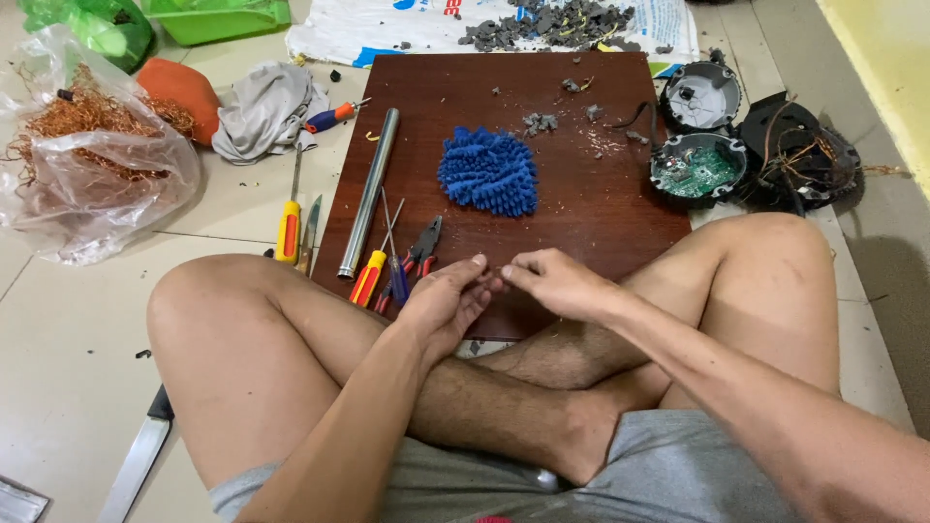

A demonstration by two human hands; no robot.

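Observation:
I sit cross-legged on the floor with both hands together over the near edge of a dark brown wooden board (pixel 601 208). My left hand (pixel 448 298) is palm-up with curled fingers, its fingertips meeting those of my right hand (pixel 557 281). Whatever tiny piece lies between the fingertips is too small to make out. Just left of my left hand lie red-handled pliers (pixel 422 246), a yellow-and-red screwdriver (pixel 371 273) and a metal tube (pixel 369 191). A blue fluffy pad (pixel 489 169) rests mid-board.
Opened round housings, one with a green circuit board (pixel 697 167), and tangled wires (pixel 804 155) sit right of the board. A bag of copper wire (pixel 82 145), grey cloth (pixel 266 108), another screwdriver (pixel 288 225) and a knife (pixel 136 460) lie left. Grey debris (pixel 552 24) lies beyond.

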